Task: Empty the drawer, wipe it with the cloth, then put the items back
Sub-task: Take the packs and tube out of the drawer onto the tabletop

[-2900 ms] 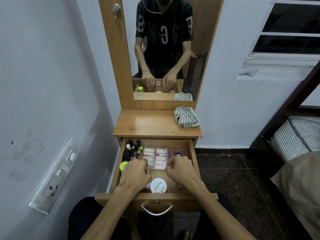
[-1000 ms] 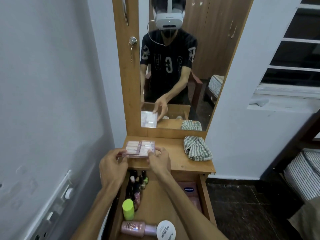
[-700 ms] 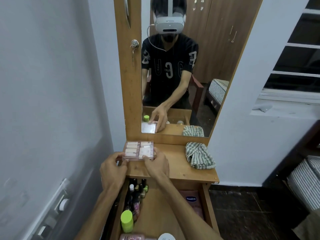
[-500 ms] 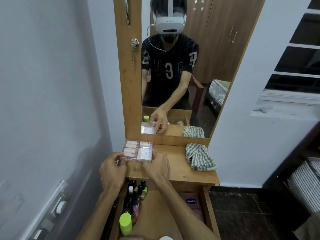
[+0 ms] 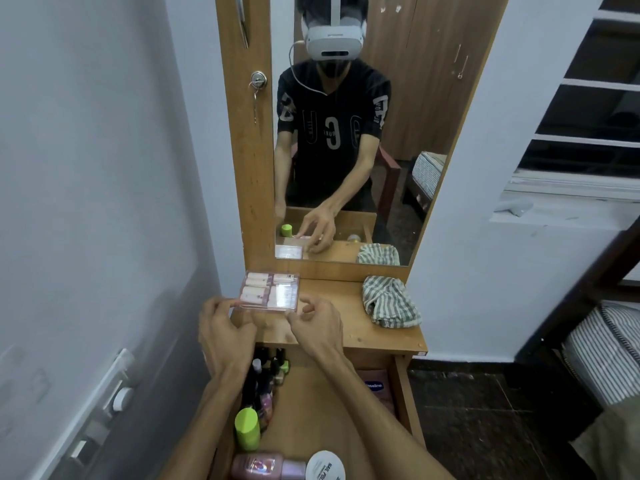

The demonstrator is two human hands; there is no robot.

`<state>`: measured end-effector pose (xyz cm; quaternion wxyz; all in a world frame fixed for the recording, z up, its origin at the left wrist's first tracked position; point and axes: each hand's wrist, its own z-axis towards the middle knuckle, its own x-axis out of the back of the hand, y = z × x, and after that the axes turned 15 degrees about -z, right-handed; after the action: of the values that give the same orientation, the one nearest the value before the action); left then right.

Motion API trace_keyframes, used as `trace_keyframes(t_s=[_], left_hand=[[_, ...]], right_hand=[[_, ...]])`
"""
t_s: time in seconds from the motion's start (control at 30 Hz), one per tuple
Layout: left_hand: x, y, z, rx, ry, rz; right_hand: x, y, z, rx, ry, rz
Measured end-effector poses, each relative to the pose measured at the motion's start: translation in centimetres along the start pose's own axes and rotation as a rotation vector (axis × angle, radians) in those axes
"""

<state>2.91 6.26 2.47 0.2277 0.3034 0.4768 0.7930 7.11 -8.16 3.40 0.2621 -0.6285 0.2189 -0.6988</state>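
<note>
Centre of frame: a clear case of small pink tubes lies on the wooden worktop, at its left rear corner. Left hand and right hand flank its near edge — fingers loosely curled, released (contact cannot be told). Striped cloth lies centre right; the open drawer below holds bottles.

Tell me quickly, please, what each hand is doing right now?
Left hand: open, fingertips at the clear box, which sits on the shelf.
Right hand: open, just clear of it.
</note>
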Motion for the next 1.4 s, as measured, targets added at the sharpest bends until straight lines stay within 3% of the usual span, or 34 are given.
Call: trace_keyframes(t_s=[0.17,0.3,0.6,0.77,1.0,1.23,1.4], left_hand=[[-0.1,0.5,-3.0,-0.017,-0.060,-0.047],[-0.1,0.9,-6.1,0.036,-0.148,-0.057],[-1.0,1.5,-12.5,0.122,-0.574,0.141],[-1.5,2.9,-14.9,0.122,-0.718,0.240],[-0.5,3.4,-15.0,0.099,-0.714,0.266],[1.3,2.2,-13.3,0.101,-0.666,0.244],[1.0,2.3,-12.3,0.099,-0.586,0.037]], right_hand=[[2.3,3.1,-3.2,0.026,0.031,0.000],[4.6,5.5,-6.2,0.054,-0.042,-0.094],[7.9,9.3,-11.4,-0.038,-0.225,-0.853],[5.9,10.3,-13.5,0.003,-0.338,-1.095],[4.6,10.0,-14.2,-0.096,-0.332,-1.039],[9.1,8.2,-13.2,-0.171,-0.469,-0.675],[11.7,6.5,-12.4,-0.114,-0.533,-0.442]])
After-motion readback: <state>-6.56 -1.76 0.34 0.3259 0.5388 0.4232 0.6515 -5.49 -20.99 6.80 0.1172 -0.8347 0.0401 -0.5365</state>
